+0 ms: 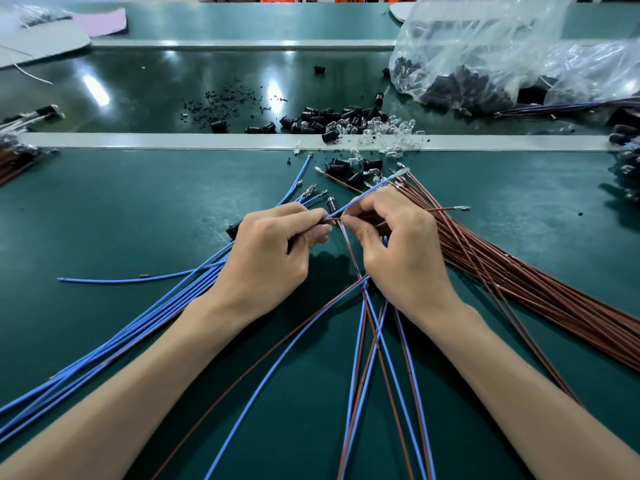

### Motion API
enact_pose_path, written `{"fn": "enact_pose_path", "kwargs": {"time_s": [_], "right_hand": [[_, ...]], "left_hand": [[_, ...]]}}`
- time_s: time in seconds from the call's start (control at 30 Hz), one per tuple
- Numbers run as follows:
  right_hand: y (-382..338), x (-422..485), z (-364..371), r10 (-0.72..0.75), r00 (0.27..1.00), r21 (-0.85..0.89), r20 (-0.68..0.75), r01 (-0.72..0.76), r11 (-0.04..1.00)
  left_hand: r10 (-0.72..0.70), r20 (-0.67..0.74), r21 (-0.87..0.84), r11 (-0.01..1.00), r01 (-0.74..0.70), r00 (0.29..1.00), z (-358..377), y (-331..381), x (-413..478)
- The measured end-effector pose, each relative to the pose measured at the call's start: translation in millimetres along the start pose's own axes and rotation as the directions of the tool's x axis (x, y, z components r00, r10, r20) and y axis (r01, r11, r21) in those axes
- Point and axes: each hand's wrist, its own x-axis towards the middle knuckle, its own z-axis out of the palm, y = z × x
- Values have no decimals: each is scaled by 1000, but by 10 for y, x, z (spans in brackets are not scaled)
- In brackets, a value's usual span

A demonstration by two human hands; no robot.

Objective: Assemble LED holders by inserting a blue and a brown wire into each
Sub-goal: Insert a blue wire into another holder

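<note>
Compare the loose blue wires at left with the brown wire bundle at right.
Count: the blue wires are few; the brown wire bundle holds many more.
Lay: the blue wires fan out loosely; the brown wire bundle is packed tight.
Shared: both lie on the green mat, far ends tipped with metal terminals.

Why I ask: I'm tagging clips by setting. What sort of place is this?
Probably a factory assembly line for small electrical parts: a green belt, sorted bundles of brown wires and blue wires, and a loose heap of black holders.
</note>
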Motion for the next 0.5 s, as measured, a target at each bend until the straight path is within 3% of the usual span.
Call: {"fn": "enact_pose_path", "kwargs": {"time_s": [0.27, 0.5], "right_hand": [[-16, 1, -9, 40, 999, 36, -18, -39, 999], [-3, 29, -35, 100, 994, 84, -40, -96, 992]], "left_hand": [[21, -34, 65, 998, -19, 999, -3, 40, 1], [-130, -126, 85, 986, 141, 983, -26, 27, 4]]}}
